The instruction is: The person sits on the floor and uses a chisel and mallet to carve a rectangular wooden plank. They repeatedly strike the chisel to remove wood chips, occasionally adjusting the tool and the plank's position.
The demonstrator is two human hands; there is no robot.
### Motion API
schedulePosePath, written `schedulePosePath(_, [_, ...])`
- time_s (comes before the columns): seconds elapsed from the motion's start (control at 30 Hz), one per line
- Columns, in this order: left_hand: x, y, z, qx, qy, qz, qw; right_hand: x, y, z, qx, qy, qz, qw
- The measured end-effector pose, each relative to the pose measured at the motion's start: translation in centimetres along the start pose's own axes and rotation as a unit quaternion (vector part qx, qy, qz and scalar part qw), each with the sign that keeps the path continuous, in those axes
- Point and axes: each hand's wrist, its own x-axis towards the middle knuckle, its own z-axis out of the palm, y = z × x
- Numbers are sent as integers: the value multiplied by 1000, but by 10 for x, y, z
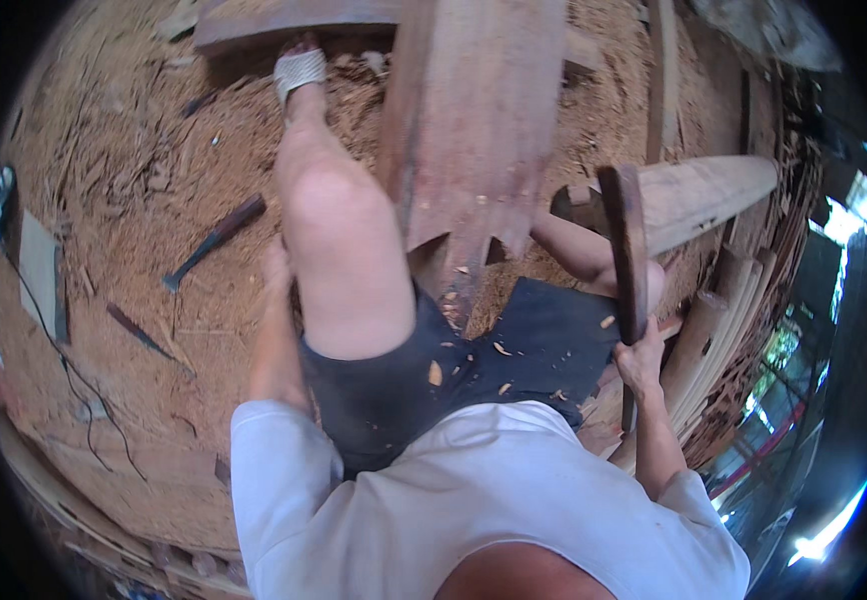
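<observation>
My right hand [642, 362] grips the handle of a wooden-headed adze [626, 240], fingers [630, 350] wrapped round it, beside the notched reddish plank [474, 130] between my knees. My left hand [276, 268] rests behind my left leg. A hammer [212, 242] lies on the sawdust-covered floor [104, 200].

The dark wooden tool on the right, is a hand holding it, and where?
Yes. The right hand grips the dark wooden tool by the lower end of its handle. The left hand, down beside the leg, seems to hold nothing.

Reddish-brown notched plank [474, 130], dark brown mallet [626, 245], white shirt [474, 500], black shorts [474, 370], perhaps grey woven sandal [300, 70], tan sawdust floor [114, 200]
</observation>
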Motion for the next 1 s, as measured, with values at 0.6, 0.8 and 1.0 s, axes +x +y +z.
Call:
schedulePosePath(0.6, [-283,466,-143,-122,84,640,754,-29,91,62,189,88,-8,978])
schedulePosePath(0.8, [-346,524,-3,-231,-333,522,751,-35,95,69,232,101,22,967])
schedulePosePath(1.0, [-355,507,128,-188,-256,511,799,-37,108,81,306,100,14,947])
